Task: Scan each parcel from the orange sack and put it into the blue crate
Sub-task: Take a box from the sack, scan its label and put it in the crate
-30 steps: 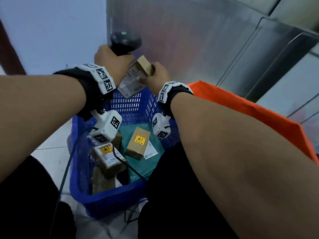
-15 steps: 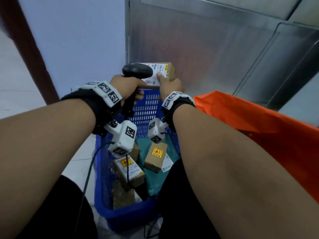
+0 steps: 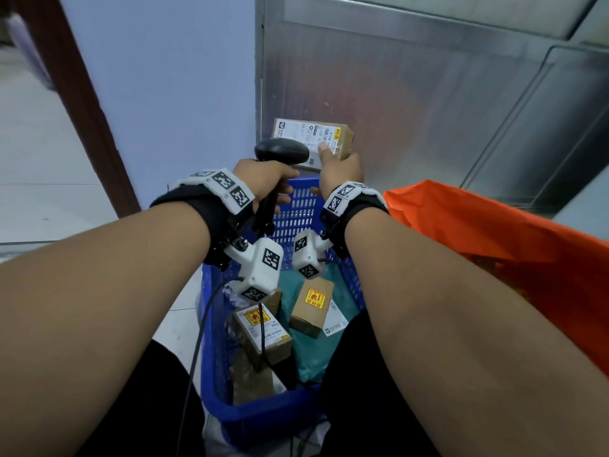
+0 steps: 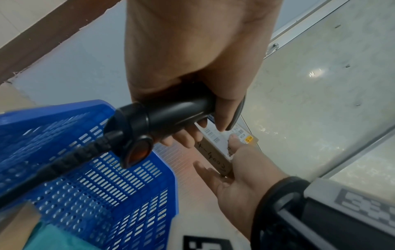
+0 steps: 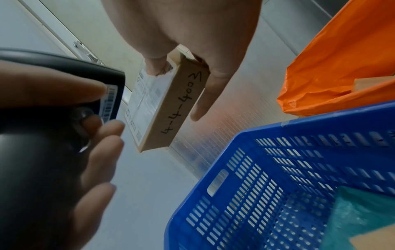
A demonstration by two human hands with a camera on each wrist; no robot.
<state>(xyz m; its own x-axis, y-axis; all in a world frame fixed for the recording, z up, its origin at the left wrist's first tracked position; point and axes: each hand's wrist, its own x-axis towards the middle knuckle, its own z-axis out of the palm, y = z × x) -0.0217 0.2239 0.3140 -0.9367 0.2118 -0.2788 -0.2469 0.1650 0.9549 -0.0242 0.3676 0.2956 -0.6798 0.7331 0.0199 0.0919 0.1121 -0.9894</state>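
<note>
My right hand (image 3: pixel 336 166) holds a small brown cardboard parcel (image 3: pixel 313 136) up above the far end of the blue crate (image 3: pixel 263 420), thumb on its white label and fingers behind. Handwriting runs along the parcel's (image 5: pixel 171 108) side. My left hand (image 3: pixel 263 179) grips the black barcode scanner (image 3: pixel 281 151) by its handle, its head just left of the label. The orange sack (image 3: pixel 494 239) lies to the right of the crate. In the crate lie two labelled brown boxes (image 3: pixel 311 306) and a teal mailer (image 3: pixel 316 354).
A metal cabinet wall (image 3: pixel 428 94) stands right behind the crate and sack. A pale blue wall (image 3: pixel 164 94) and a dark brown door frame (image 3: pixel 85 103) are to the left. The scanner's black cable (image 3: pixel 194 351) hangs down by the crate's left side. Tiled floor (image 3: pixel 33 159) lies at far left.
My right hand turned the parcel so its white label faces up, and lifted it higher. The scanner head came level with the label's left edge.
</note>
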